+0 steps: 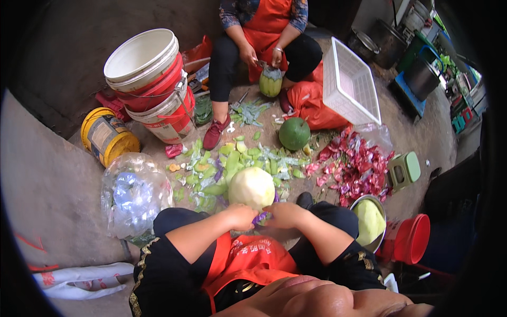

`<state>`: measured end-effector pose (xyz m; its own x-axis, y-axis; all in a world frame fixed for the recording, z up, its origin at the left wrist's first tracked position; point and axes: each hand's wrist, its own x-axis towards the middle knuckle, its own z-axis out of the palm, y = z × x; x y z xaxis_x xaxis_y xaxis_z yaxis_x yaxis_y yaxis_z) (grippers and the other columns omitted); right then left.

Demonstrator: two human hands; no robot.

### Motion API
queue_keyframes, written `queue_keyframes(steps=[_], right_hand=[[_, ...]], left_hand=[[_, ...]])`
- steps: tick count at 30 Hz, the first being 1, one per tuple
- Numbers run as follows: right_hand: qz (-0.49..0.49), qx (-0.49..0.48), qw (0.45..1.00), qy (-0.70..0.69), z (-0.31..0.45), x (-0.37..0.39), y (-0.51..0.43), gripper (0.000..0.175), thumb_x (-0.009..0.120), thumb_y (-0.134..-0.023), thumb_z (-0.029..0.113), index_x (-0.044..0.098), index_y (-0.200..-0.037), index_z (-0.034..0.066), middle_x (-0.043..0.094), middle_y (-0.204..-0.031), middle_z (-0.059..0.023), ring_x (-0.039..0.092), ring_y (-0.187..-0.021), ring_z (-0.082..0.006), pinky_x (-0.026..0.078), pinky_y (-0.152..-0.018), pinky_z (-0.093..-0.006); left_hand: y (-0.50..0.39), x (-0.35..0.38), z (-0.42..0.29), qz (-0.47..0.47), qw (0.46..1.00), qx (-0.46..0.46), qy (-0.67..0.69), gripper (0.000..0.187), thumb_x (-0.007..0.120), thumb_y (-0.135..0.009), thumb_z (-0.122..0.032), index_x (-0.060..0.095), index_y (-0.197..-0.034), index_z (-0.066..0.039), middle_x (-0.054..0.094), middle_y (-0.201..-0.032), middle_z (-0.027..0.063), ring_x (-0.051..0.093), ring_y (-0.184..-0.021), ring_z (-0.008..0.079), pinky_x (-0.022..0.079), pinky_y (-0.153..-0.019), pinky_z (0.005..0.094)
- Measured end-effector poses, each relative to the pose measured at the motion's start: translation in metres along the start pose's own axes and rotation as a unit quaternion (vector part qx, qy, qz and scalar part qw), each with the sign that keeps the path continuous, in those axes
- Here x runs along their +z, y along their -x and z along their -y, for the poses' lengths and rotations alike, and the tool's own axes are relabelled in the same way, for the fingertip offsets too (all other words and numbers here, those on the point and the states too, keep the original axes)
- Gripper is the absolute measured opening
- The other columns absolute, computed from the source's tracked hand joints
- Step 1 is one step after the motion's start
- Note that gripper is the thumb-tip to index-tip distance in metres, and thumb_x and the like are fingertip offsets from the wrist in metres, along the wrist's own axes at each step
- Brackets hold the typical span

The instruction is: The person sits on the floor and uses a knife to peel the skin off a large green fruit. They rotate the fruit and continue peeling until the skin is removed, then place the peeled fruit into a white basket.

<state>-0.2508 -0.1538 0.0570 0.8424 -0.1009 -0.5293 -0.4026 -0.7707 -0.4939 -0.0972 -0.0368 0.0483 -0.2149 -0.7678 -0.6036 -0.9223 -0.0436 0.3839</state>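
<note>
A large peeled melon or gourd (251, 188), pale cream and round, sits in front of my knees. My left hand (239, 217) is at its near side, fingers bent, close against the flesh. From the other side my right hand (286, 216) reaches to the same near edge, fingertips pointing towards my left hand. Something purple and crinkled (260, 218) shows between the hands; what it is I cannot tell. Whether either hand grips the melon or a small tool is hidden. Green peelings (233, 162) lie scattered on the floor beyond the melon.
Facing me, a seated person in a red apron (264, 31) works a blade on a partly peeled green gourd (271, 84). A whole green gourd (294, 133), red-purple skins (360, 162), stacked buckets (148, 87), a white crate (350, 83) and a metal bowl (379, 247) stand around.
</note>
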Motion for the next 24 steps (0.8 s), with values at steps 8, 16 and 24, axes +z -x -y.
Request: queue_keyframes(steps=[8, 16, 24], right_hand=[[0.032, 0.007, 0.999, -0.031, 0.008, -0.007, 0.004, 0.059, 0.062, -0.082, 0.040, 0.052, -0.129, 0.0061, 0.060, -0.117, -0.0194, 0.057, -0.108, -0.0346, 0.045, -0.092, -0.0419], [-0.016, 0.003, 1.000, -0.006, 0.001, 0.001, 0.004, 0.051, 0.062, -0.082, 0.041, 0.057, -0.124, 0.0127, 0.065, -0.107, -0.0162, 0.062, -0.099, -0.0344, 0.049, -0.085, -0.0424], [0.043, 0.020, 0.999, -0.024, 0.010, -0.012, 0.006, 0.058, 0.061, -0.082, 0.040, 0.053, -0.128, 0.0056, 0.060, -0.117, -0.0190, 0.057, -0.108, -0.0337, 0.044, -0.093, -0.0413]], left_hand=[[-0.007, 0.006, 0.005, 0.019, 1.000, -0.007, 0.005, 0.045, 0.065, -0.080, -0.030, 0.057, -0.116, -0.004, 0.064, -0.106, 0.0183, 0.060, -0.101, 0.0349, 0.047, -0.088, 0.0439], [-0.011, 0.006, 0.008, 0.013, 1.000, -0.008, -0.005, 0.040, 0.064, -0.080, -0.033, 0.059, -0.112, -0.009, 0.066, -0.102, 0.0170, 0.062, -0.099, 0.0342, 0.049, -0.085, 0.0442], [-0.007, 0.007, 0.009, 0.011, 1.000, -0.010, 0.001, 0.040, 0.062, -0.081, -0.032, 0.059, -0.112, -0.008, 0.066, -0.102, 0.0167, 0.062, -0.099, 0.0337, 0.049, -0.085, 0.0437]])
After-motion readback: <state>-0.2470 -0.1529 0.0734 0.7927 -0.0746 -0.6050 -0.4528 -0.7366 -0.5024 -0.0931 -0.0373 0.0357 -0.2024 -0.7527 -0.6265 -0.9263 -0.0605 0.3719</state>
